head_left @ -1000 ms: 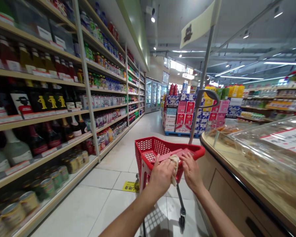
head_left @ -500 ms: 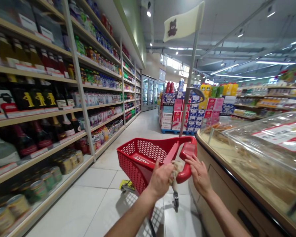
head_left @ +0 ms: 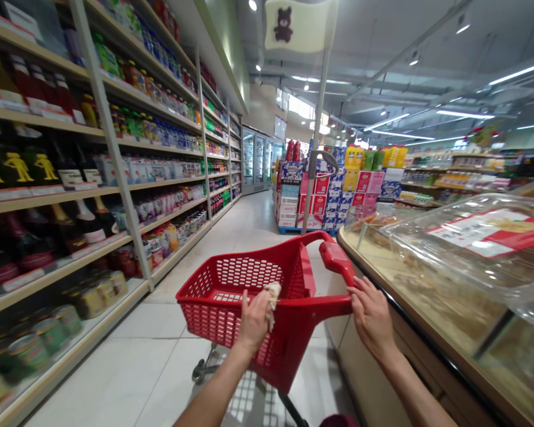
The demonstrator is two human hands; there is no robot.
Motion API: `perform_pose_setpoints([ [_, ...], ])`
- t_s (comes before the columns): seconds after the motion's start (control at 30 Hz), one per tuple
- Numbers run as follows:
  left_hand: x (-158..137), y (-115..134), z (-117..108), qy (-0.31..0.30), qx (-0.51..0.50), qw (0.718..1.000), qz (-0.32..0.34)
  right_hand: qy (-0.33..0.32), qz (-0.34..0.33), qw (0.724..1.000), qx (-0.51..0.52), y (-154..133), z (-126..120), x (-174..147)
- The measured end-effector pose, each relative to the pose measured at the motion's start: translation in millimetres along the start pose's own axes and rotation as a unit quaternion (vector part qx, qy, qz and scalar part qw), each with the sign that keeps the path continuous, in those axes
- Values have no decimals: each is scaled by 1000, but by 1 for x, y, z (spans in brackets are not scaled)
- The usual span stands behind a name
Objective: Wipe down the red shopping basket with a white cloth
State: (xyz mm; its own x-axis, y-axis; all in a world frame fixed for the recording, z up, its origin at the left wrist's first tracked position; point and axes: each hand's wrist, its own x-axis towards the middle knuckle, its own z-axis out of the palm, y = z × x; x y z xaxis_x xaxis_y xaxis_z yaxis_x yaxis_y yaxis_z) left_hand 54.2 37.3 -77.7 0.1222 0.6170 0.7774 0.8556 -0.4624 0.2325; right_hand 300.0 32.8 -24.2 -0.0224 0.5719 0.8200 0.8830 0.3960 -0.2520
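Observation:
A red plastic shopping cart (head_left: pixel 289 320) stands turned sideways before me, its perforated basket pointing left. My left hand (head_left: pixel 254 317) is closed on a crumpled pale cloth (head_left: pixel 273 299) at the basket's near rim. The cloth touches the rim. At the cart's right end, my right hand (head_left: pixel 370 311) grips the corner of the handle, fingers bent over it. A pole (head_left: pixel 319 112) rises behind the basket and carries a cream flag (head_left: pixel 300 26) with a brown bear on it.
Shelves (head_left: pixel 57 198) of bottles and cans line the left side. A counter (head_left: pixel 427 332) with clear covers (head_left: pixel 463 237) runs close along the right. Stacked drink cartons (head_left: pixel 311 196) stand ahead, with glass-door coolers (head_left: pixel 256 157) beyond.
The cart has turned so its side faces me. My left hand with the cloth has moved left, from the handle to the basket rim. My right hand has shifted to the handle's corner.

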Motion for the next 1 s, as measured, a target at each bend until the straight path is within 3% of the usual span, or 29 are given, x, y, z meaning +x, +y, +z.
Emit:
perform_pose_setpoints([
  [0.07, -4, -5, 5, 10, 25, 999, -22, -39, -58, 997, -27, -14, 1, 0],
  [0.13, -4, 4, 10, -8, 10, 1000, 11, -87, -103, 990, -44, -30, 5, 0],
  [0.23, -6, 7, 11, -34, 2, 997, 68, -131, -118, 982, -63, -38, 12, 0],
  [0.4, -32, -43, -11, 0, 75, 997, 13, -132, -124, 979, -92, -25, 17, -5],
  [0.63, -44, -31, -9, -34, 57, 997, 32, -162, -162, 971, -65, -42, 35, -21],
  [0.73, -65, -77, -35, -32, 94, 995, -14, -159, -174, 970, -65, -35, 37, -25],
  [0.8, -82, -115, -56, -38, 136, 987, -80, -152, -168, 971, -70, -34, 37, -27],
  [0.87, -91, -134, -67, -2, 183, 968, -174, -139, -157, 975, -78, -37, 38, -29],
  [0.93, -90, -127, -61, 20, 196, 961, -193, -124, -150, 977, -87, -41, 40, -31],
  [1.0, -81, -104, -45, 9, 166, 979, -120, -116, -153, 977, -91, -43, 42, -32],
])
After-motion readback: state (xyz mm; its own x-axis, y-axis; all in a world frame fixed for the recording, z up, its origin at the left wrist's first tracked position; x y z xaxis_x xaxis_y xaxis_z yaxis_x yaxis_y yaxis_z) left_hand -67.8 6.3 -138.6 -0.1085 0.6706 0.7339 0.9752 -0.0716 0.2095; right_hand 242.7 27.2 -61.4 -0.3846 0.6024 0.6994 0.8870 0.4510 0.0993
